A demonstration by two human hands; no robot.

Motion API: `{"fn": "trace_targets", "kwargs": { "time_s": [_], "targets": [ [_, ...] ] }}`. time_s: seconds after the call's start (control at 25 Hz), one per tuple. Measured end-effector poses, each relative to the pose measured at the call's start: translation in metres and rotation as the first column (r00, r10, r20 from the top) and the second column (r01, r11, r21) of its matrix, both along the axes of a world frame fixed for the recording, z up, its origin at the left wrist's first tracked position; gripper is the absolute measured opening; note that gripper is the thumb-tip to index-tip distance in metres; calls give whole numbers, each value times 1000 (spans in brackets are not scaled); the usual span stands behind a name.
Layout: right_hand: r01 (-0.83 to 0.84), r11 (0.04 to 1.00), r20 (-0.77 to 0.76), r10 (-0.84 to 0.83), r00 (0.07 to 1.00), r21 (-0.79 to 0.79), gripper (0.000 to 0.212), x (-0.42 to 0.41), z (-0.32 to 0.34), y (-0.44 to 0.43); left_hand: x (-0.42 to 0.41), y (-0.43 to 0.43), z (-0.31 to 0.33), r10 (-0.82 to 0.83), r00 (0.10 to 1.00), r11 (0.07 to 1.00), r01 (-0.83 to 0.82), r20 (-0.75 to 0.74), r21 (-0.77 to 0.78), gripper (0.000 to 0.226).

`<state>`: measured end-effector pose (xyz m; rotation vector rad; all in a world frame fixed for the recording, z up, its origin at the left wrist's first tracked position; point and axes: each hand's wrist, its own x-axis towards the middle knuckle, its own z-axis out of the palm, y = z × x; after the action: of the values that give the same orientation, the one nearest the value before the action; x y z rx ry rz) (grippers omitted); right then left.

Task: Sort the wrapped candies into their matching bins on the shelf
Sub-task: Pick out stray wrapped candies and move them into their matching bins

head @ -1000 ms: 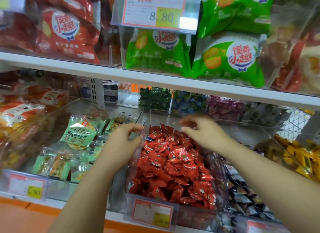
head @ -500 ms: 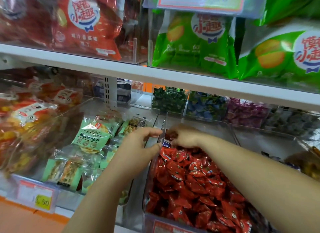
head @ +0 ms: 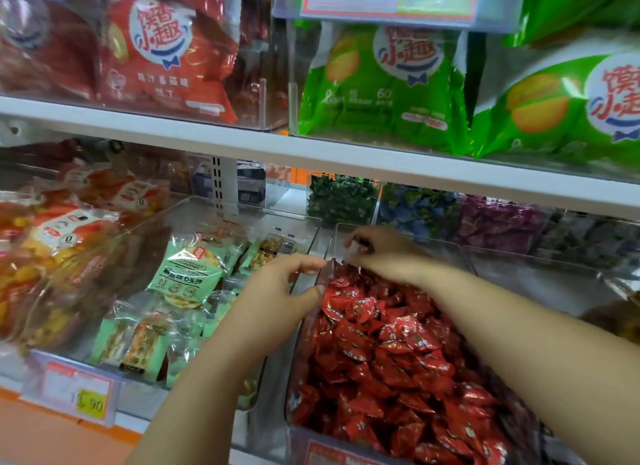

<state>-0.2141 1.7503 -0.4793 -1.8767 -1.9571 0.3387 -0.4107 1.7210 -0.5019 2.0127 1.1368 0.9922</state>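
On the lower shelf, under the white shelf board, a clear bin fills the five o'clock part of the view. It is heaped with red wrapped candies. Above the board, red snack bags stand at eleven o'clock and green snack bags at one o'clock. At eight o'clock, just beside the clear bin, lies a tray of pale green packets. Behind the bin, at two o'clock, smaller bins stand in a row with dark green candies, blue candies and purple candies.

The left hand is at the centre, at the bin's left wall near its far corner. Its forefinger and thumb curl round the top edge of that wall, tips against the plastic. The right hand reaches across the heap to the far rim at one o'clock, fingers curled together. The view there is blurred, so I cannot tell whether they pinch a candy. A yellow price tag hangs at seven o'clock.
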Motion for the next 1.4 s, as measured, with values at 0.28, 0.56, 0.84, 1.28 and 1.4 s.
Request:
{"fn": "trace_targets", "kwargs": {
  "time_s": [0.28,0.56,0.84,1.28,1.4],
  "targets": [
    [132,944,-46,-124,991,301,19,37,22,-86,7,-10,11,36,997,999,-34,-66,30,31],
    [410,867,-106,-396,912,284,27,103,17,-160,46,-41,24,18,997,962,3,-71,274,28],
    [88,996,-201,-81,976,29,21,99,-3,-148,115,-12,27,-241,895,967,254,-375,-15,33],
    [8,999,-277,-18,961,-38,15,120,-6,-131,179,29,13,-581,485,814,356,-653,-459,50],
    [-10,999,-291,-2,957,-40,16,119,-4,-133,164,24,22,-605,383,794,355,-698,-493,50]
  ]
}}
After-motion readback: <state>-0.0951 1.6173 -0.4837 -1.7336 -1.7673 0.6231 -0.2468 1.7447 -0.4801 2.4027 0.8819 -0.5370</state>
